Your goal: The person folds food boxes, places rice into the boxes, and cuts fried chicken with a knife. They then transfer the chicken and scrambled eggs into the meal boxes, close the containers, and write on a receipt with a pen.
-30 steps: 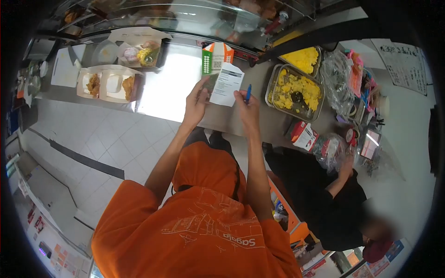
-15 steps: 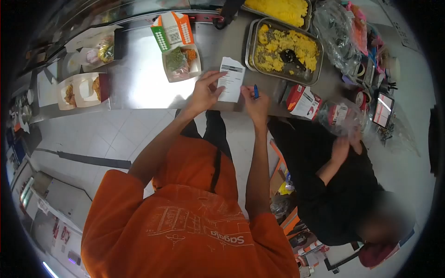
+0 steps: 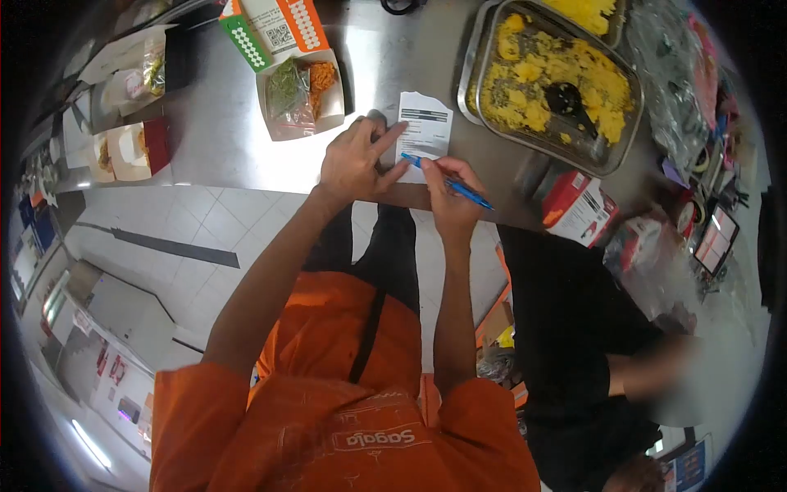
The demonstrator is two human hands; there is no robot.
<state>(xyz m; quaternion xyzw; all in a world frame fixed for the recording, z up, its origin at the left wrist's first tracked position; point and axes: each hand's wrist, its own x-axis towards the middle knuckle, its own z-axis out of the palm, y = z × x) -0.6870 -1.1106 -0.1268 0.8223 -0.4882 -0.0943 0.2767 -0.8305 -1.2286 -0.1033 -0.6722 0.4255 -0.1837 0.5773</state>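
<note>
A printed paper slip [image 3: 426, 125] lies on the metal counter in front of me. My left hand [image 3: 352, 160] rests at its left side, thumb and forefinger spread apart and touching the paper. In my right hand [image 3: 453, 205] is a blue pen [image 3: 469, 193], pinched between thumb and fingers, its left end over the lower half of the slip. Just left of the slip stands an open food box [image 3: 331, 115] with a green and orange lid, holding fried food and a clear bag of greens.
A metal tray [image 3: 557, 157] of yellow rice with a black scoop sits at right. Beyond it are a red and white box [image 3: 580, 209], a plastic bag [image 3: 652, 262] and a phone [image 3: 716, 238]. A co-worker in black [image 3: 566, 328] stands close on my right. More food boxes [image 3: 157, 148] are left.
The pen has swung from upright to slanting across the slip in my right hand. The view has shifted closer to the counter. The co-worker's arm has moved down, away from the plastic bag.
</note>
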